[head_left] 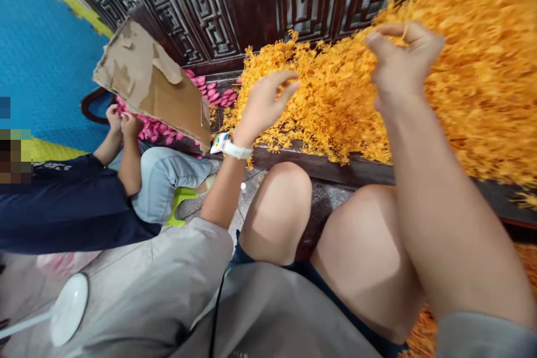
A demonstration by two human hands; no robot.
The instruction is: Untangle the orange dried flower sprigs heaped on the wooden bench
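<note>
A big heap of small orange plastic sprigs (461,67) covers a dark wooden ledge (361,170) in front of me. My right hand (403,61) is raised over the heap, its thumb and fingers pinched on a thin orange stem that runs up from them. My left hand (264,103), with a white wristband, hovers at the heap's left edge with fingers spread and slightly curled, holding nothing I can see. My bare knees are below the ledge.
A co-worker in a dark top sits at the left, both hands (121,120) among pink pieces (210,92). A torn cardboard sheet (155,84) leans over those. Carved dark wooden panels (235,5) stand behind. A blue mat (37,56) lies far left, a white round object (69,307) bottom left.
</note>
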